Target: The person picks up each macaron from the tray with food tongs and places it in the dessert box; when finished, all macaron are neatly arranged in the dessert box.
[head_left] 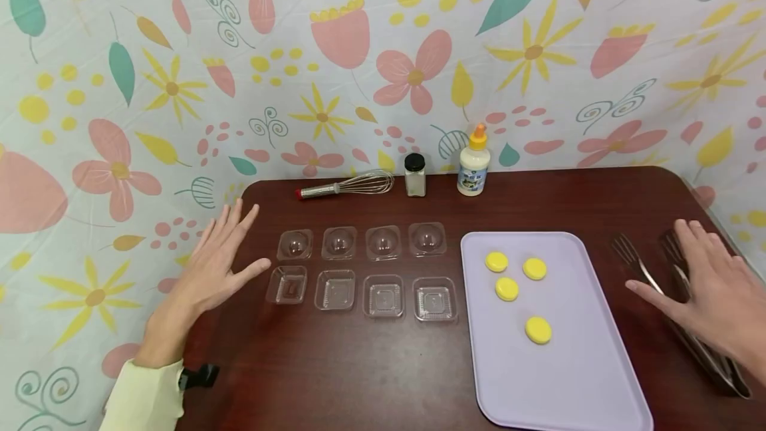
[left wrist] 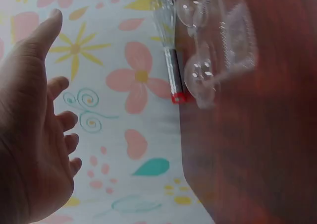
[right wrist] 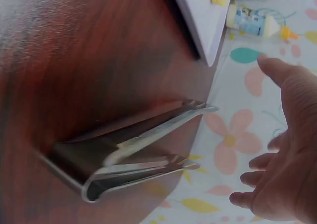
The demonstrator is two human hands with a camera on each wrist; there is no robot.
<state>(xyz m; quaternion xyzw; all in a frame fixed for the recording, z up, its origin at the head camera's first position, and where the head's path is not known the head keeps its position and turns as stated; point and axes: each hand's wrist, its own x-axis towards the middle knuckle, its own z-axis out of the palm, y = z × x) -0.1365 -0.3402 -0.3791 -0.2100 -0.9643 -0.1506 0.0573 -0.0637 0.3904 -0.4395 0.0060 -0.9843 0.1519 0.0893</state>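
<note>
My left hand [head_left: 215, 265], fingers straight and thumb spread, hovers over the table's left edge beside the clear plastic boxes. It holds nothing. On the right, my right hand [head_left: 715, 288] is held over metal tongs [right wrist: 148, 139] with fork-like tips, partly covering them in the head view. Its fingers are extended and grip nothing. Between the hands, a lilac tray [head_left: 574, 378] carries several round yellow discs [head_left: 507, 289]. Left of it stand a row of square clear boxes [head_left: 335, 291] and, behind, a row of domed clear lids [head_left: 340, 243].
Along the back of the dark red table [head_left: 359, 378] are a whisk [head_left: 365, 183] with a red-ended handle, a small glass jar [head_left: 415, 177] with a black lid, and a white squeeze bottle [head_left: 473, 163] with an orange tip. A flower-patterned cloth [head_left: 413, 78] hangs behind.
</note>
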